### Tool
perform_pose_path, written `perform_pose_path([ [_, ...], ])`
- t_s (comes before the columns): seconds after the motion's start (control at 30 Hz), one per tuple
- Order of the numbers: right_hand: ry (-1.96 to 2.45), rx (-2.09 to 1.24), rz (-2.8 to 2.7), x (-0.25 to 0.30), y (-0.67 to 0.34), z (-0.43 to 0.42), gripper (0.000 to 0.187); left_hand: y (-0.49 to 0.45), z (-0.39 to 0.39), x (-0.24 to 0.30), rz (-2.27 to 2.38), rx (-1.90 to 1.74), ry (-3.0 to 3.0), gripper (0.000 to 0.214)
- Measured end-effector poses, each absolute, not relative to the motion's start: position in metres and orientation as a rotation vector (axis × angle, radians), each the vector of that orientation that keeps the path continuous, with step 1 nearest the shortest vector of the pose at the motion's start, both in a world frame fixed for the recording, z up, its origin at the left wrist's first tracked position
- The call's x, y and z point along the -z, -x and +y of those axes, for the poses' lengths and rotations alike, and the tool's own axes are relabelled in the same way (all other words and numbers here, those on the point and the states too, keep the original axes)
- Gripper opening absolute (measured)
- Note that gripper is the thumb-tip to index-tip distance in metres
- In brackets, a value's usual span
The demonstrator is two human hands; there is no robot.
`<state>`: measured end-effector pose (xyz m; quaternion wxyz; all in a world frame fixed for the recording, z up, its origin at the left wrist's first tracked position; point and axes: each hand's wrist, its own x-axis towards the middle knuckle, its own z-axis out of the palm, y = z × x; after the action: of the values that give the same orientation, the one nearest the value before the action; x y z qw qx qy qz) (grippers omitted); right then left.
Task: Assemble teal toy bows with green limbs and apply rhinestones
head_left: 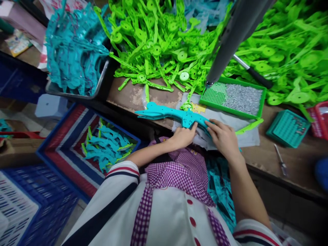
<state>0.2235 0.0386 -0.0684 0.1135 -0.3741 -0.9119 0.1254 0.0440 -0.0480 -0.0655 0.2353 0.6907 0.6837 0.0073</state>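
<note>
The turquoise part [164,112] is lying along the front of the worktop [289,164], partly over a grey cloth [248,137]; the left hand [186,136] and right hand [224,136] are pressing fingers on it, whether gripping I cannot tell. Behind, heaped green parts [153,49] are crowding in, and a grey tube [230,41] is slanting down beside a green tray [211,94], blocking some from view

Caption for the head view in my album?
Left hand and right hand on a teal part, lime parts piled beyond.
</note>
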Motion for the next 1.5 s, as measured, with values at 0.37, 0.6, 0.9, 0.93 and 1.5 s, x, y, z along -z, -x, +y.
perform_pose_path([
  [0.37, 1.084, -0.341, -2.675, 0.070, -0.225, 0.039, 0.043, -0.022, -0.080, 0.067, 1.715, -0.058, -2.054, 0.054],
  [0.6, 1.061, -0.298, -2.677, 0.069, -0.228, 0.035, 0.043, 0.046, -0.061, 0.057, 1.859, -0.553, -2.259, 0.045],
  [0.9, 1.041, -0.306, -2.666, 0.072, -0.236, 0.035, 0.044, 0.096, -0.010, 0.064, 1.630, -0.280, -2.080, 0.039],
  [0.93, 1.048, -0.296, -2.669, 0.072, -0.236, 0.035, 0.045, 0.096, -0.010, 0.065, 1.617, -0.294, -2.059, 0.039],
  [1.5, 0.985, -0.196, -2.818, 0.088, -0.237, 0.029, 0.064, 0.081, 0.004, 0.075, 1.489, -0.361, -2.087, 0.031],
])
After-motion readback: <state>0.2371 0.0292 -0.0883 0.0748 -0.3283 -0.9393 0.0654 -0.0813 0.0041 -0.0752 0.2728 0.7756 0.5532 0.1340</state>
